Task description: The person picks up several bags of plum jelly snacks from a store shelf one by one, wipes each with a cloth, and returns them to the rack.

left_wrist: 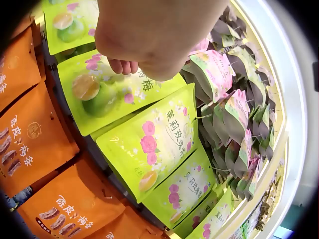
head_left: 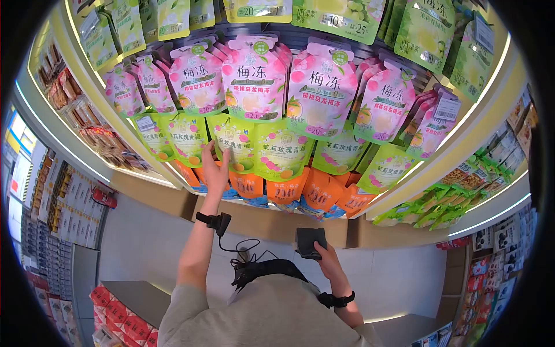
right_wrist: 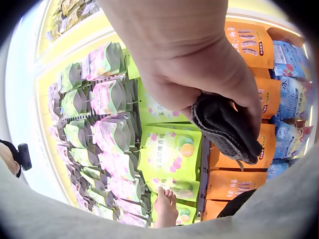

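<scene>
My left hand (head_left: 215, 172) is raised to the row of green pouches (head_left: 283, 151), its fingers loosely bent at the front of one pouch. In the left wrist view, the fingertips (left_wrist: 122, 66) show over a green pouch (left_wrist: 94, 94); whether they press it is unclear. The right wrist view shows this hand (right_wrist: 165, 208) from afar, by the lower green pouches (right_wrist: 169, 154). Low in front of the body, my right hand (head_left: 330, 261) holds a folded dark cloth-like item (head_left: 310, 242). Up close, that hand (right_wrist: 199, 64) has its fingers curled round the dark item (right_wrist: 224, 130).
Pink pouches (head_left: 324, 87) hang above the green ones, orange packets (head_left: 284, 189) below. More light green pouches (head_left: 425, 32) line the top. Curved side shelves hold packaged snacks (head_left: 457, 185). A black cable (head_left: 237, 250) hangs near the body. Red boxes (head_left: 121, 318) stand at the lower left.
</scene>
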### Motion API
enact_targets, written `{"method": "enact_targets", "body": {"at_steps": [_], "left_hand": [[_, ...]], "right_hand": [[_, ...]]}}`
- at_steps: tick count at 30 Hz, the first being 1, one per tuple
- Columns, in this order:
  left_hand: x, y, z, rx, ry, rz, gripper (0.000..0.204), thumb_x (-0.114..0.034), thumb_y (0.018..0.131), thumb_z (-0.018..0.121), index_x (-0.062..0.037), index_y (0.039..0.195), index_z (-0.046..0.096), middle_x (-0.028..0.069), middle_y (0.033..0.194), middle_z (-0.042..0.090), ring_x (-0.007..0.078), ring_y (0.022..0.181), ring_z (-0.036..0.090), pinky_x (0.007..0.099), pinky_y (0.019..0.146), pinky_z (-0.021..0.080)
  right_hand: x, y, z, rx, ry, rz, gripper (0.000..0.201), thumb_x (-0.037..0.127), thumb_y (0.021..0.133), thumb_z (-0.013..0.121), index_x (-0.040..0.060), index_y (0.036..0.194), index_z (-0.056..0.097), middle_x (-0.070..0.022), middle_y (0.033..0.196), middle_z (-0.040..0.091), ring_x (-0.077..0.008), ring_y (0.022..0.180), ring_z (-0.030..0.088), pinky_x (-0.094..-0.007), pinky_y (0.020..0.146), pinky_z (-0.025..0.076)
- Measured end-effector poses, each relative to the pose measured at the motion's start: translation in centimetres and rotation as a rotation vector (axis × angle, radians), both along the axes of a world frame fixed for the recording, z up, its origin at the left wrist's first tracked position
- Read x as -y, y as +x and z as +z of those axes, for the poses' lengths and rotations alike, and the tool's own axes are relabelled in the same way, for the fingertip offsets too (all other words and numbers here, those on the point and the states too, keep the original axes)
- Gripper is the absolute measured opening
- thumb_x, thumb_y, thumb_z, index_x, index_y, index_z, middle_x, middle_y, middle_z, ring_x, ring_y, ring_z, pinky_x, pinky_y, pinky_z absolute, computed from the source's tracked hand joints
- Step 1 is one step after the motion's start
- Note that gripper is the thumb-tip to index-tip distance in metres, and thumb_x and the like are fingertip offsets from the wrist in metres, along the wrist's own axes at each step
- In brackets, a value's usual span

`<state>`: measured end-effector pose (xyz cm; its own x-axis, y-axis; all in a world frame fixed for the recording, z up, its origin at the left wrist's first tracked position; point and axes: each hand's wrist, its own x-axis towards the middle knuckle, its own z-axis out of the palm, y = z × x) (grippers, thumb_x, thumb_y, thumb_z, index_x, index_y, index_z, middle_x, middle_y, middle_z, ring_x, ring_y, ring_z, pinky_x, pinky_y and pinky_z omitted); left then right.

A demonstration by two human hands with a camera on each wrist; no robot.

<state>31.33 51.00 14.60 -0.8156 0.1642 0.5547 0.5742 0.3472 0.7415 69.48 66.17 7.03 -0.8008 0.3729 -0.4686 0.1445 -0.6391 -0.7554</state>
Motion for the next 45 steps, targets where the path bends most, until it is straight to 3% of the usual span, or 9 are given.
{"method": "enact_targets", "body": {"at_steps": [7, 12, 16, 20, 25, 32, 34, 41, 45], "left_hand": [[-0.2, -4.3, -1.4, -0.101, -0.101, -0.005, 0.075, -0.025, 0.085, 0.074, 0.0091, 0.139, 0.033, 0.0246, 0.132, 0.043, 0.0305, 0.115, 0.051, 0.0364, 0.091, 0.048], [0.8, -4.4, -0.2, 0.374, 0.326, -0.387, 0.057, -0.009, 0.079, 0.078, 0.0057, 0.125, 0.048, 0.0165, 0.119, 0.06, 0.0171, 0.103, 0.06, 0.0289, 0.08, 0.052], [2.0, -4.3, -1.8, 0.522, 0.241, -0.531, 0.036, -0.006, 0.08, 0.077, 0.0042, 0.109, 0.058, 0.0107, 0.101, 0.07, 0.0129, 0.089, 0.065, 0.028, 0.079, 0.052], [2.5, -5.3, -4.5, 0.531, 0.214, -0.709, 0.033, -0.006, 0.082, 0.075, 0.0037, 0.109, 0.058, 0.0105, 0.102, 0.07, 0.0131, 0.091, 0.065, 0.0281, 0.081, 0.052], [3.1, -5.3, -4.8, 0.631, 0.578, -0.821, 0.034, -0.006, 0.083, 0.074, 0.0036, 0.11, 0.057, 0.0114, 0.104, 0.069, 0.0157, 0.094, 0.066, 0.0293, 0.084, 0.051], [2.9, -5.9, -4.0, 0.614, 0.265, -0.931, 0.031, -0.01, 0.08, 0.078, 0.0036, 0.103, 0.063, 0.0096, 0.099, 0.071, 0.0136, 0.088, 0.066, 0.0285, 0.08, 0.053], [2.4, -5.9, -3.9, 0.6, 0.134, -0.819, 0.023, -0.011, 0.079, 0.079, 0.0029, 0.093, 0.067, 0.0072, 0.095, 0.072, 0.0117, 0.083, 0.065, 0.0273, 0.076, 0.053], [5.0, -6.6, -5.7, 0.496, 0.168, -0.808, 0.022, -0.01, 0.079, 0.078, 0.0024, 0.093, 0.068, 0.0069, 0.09, 0.072, 0.0108, 0.08, 0.065, 0.0269, 0.073, 0.052], [7.8, -6.1, -2.6, 0.489, 0.127, -0.827, 0.02, -0.011, 0.081, 0.076, 0.0032, 0.092, 0.067, 0.007, 0.089, 0.072, 0.0116, 0.079, 0.065, 0.0278, 0.073, 0.052]], "right_hand": [[2.9, -2.6, 2.4, -0.041, 0.055, -0.039, 0.039, 0.019, 0.099, 0.051, -0.0038, 0.131, 0.048, -0.0131, 0.12, 0.062, -0.0211, 0.108, 0.063, -0.0337, 0.093, 0.049], [6.4, -4.6, 2.7, 0.027, 0.02, -0.144, 0.037, 0.02, 0.099, 0.051, -0.0016, 0.129, 0.051, -0.0122, 0.121, 0.062, -0.0202, 0.109, 0.062, -0.0332, 0.093, 0.049], [9.1, -6.7, 3.2, 0.1, 0.049, -0.199, 0.037, 0.021, 0.099, 0.053, -0.001, 0.129, 0.053, -0.0106, 0.119, 0.063, -0.0189, 0.107, 0.062, -0.0329, 0.092, 0.049], [11.5, -8.7, 2.2, 0.069, 0.087, -0.22, 0.04, 0.023, 0.098, 0.056, -0.0011, 0.129, 0.053, -0.0087, 0.118, 0.062, -0.0166, 0.105, 0.061, -0.0322, 0.09, 0.048], [14.5, -11.0, 1.4, 0.083, 0.122, -0.223, 0.04, 0.023, 0.097, 0.057, -0.0017, 0.128, 0.054, -0.0085, 0.118, 0.062, -0.0157, 0.105, 0.06, -0.0316, 0.091, 0.048], [18.9, -11.5, 1.6, 0.108, 0.079, -0.282, 0.037, 0.02, 0.098, 0.056, -0.0022, 0.128, 0.054, -0.0085, 0.117, 0.063, -0.0163, 0.103, 0.061, -0.0314, 0.091, 0.048], [19.5, -11.2, 2.1, 0.106, 0.07, -0.313, 0.037, 0.02, 0.098, 0.056, -0.0023, 0.128, 0.054, -0.0086, 0.117, 0.063, -0.0163, 0.104, 0.061, -0.0315, 0.092, 0.048], [19.5, -10.2, 0.6, 0.145, 0.112, -0.378, 0.039, 0.02, 0.098, 0.057, -0.0021, 0.129, 0.054, -0.0083, 0.12, 0.063, -0.0166, 0.108, 0.06, -0.0319, 0.095, 0.046], [19.6, -10.7, 0.4, 0.119, 0.115, -0.366, 0.04, 0.021, 0.099, 0.054, -0.0044, 0.129, 0.051, -0.0126, 0.118, 0.063, -0.0202, 0.107, 0.062, -0.0332, 0.097, 0.046]]}}
